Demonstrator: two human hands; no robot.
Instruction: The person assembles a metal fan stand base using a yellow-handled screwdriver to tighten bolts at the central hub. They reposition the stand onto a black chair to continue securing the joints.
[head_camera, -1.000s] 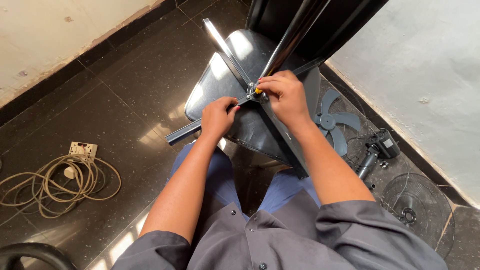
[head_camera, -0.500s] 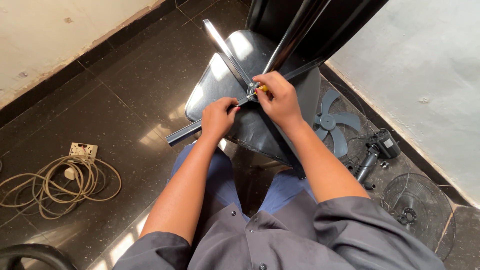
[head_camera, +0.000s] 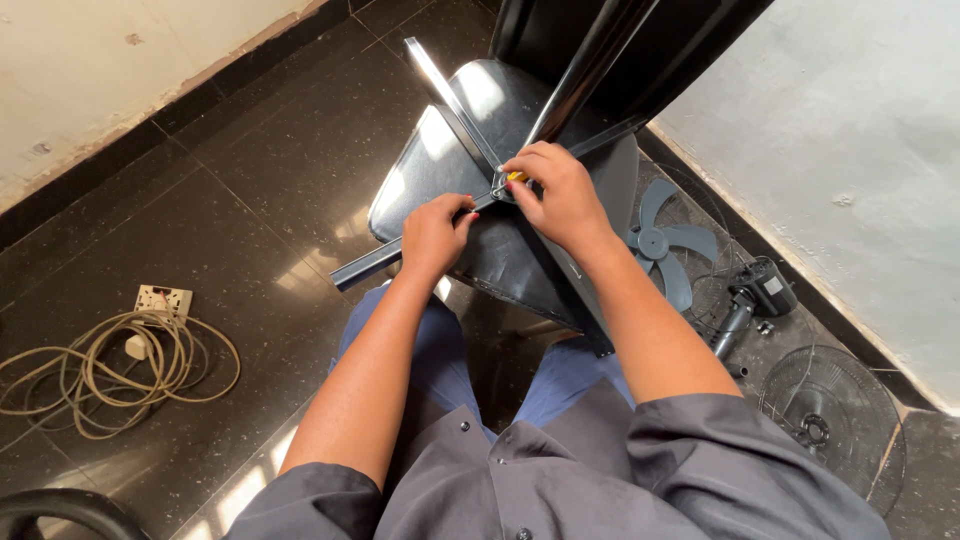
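A metal cross base (head_camera: 440, 75) with a shiny pole (head_camera: 590, 65) rising from its hub lies across a black chair seat (head_camera: 455, 150). My left hand (head_camera: 435, 235) grips one arm of the cross base near the seat's front edge. Over the hub, my right hand (head_camera: 560, 195) is closed on a small yellow-handled tool (head_camera: 516, 177), most of which is hidden by the fingers.
A grey fan blade (head_camera: 665, 245), a black fan motor head (head_camera: 760, 290) and a round wire fan guard (head_camera: 830, 415) lie on the dark tiled floor at right. A coiled cable with a socket box (head_camera: 160, 300) lies at left. Walls stand left and right.
My right hand has turned slightly at the hub, its fingers shifting around the yellow tool. My left hand keeps its grip in the same place.
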